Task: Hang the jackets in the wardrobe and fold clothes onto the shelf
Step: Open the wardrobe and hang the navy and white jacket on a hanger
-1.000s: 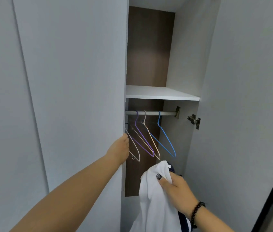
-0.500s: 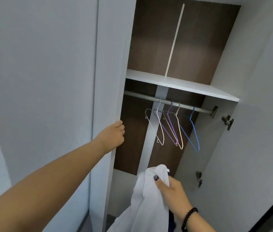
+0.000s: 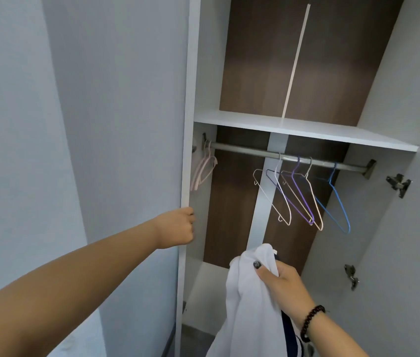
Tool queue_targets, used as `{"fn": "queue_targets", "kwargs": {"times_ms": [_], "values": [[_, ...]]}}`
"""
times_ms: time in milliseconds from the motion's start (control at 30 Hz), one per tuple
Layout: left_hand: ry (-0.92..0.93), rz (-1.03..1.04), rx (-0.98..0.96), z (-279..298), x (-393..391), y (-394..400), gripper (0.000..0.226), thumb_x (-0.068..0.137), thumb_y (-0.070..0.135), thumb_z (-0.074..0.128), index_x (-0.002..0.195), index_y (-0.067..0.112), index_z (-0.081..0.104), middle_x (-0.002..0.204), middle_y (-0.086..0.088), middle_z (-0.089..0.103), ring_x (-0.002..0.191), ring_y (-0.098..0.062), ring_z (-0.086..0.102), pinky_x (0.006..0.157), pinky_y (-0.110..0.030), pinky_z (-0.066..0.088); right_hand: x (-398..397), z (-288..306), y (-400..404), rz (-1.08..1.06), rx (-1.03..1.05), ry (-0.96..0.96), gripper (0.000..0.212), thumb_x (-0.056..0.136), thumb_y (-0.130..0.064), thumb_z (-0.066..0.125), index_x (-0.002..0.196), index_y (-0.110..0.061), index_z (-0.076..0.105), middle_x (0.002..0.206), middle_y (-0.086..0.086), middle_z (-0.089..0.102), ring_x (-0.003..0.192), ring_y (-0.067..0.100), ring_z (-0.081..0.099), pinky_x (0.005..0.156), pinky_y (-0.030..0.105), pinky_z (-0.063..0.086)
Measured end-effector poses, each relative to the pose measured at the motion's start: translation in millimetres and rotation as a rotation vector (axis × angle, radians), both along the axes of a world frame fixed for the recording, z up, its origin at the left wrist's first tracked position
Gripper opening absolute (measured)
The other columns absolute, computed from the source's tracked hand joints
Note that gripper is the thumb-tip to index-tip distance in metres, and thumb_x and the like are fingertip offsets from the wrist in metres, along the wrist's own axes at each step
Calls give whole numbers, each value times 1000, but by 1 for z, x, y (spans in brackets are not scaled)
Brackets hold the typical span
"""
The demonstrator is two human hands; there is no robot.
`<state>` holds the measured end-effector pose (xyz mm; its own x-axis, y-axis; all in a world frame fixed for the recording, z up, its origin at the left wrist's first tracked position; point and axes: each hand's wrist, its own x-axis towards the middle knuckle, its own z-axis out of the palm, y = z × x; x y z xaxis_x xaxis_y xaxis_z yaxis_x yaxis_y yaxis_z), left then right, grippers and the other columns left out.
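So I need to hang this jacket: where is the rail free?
The rail is bare between the pink hangers at its left end and the wire hanger cluster right of middle. The shelf above shows bare.

The jacket (image 3: 250, 300) I grip in my right hand (image 3: 282, 287) is white, with dark navy stripes at its lower edge; my thumbnail is painted dark and my bracelet (image 3: 311, 322) is of dark beads. The door (image 3: 116, 124) that my left hand (image 3: 178, 229) holds is pale grey. The shelf (image 3: 306, 131) is white, the back panel (image 3: 255, 60) brown wood-grain, the rail (image 3: 255, 152) grey metal. The hangers are pink (image 3: 205, 171), white (image 3: 275, 199), purple (image 3: 300, 197), cream (image 3: 315, 202) and blue (image 3: 338, 202).
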<state>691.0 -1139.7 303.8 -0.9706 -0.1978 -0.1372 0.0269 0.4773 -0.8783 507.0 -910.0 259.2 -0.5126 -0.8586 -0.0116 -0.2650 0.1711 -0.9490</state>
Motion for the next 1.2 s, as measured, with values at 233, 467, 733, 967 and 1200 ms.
{"fn": "queue_targets", "kwargs": {"times_ms": [233,467,733,967,1200], "values": [[20,108,21,19,34,-27,22,85,-3,56,98,11,67,97,-5,69,94,-25,57,90,-35,37,47,-20,-22,-88,16,-20,29,93,-25,57,69,-9,51,66,4,51,57,11,46,53,17,37],[99,26,-17,26,78,-47,26,75,-4,60,83,20,66,76,6,65,78,-17,59,82,-29,42,74,-29,-28,-222,-9,-164,24,94,-24,57,88,-4,70,86,11,73,80,25,66,73,34,52],[97,189,353,23,74,-42,40,85,1,61,121,17,61,109,-5,66,103,-23,59,94,-32,36,103,-14,-31,-134,-25,-68,20,96,-28,54,95,-16,70,92,0,73,87,19,69,79,34,57],[651,343,1874,0,35,39,75,83,75,43,147,37,28,148,15,37,127,-6,43,97,-21,34,113,9,-23,70,-181,15,16,94,-21,58,107,-25,66,102,-5,72,93,14,69,80,28,57],[487,502,2659,-31,-15,61,34,89,45,65,113,21,72,118,-8,70,110,-22,66,99,-37,51,81,22,4,-41,-219,105,18,84,-18,71,91,-34,70,93,-12,72,86,3,67,76,19,53]]}}
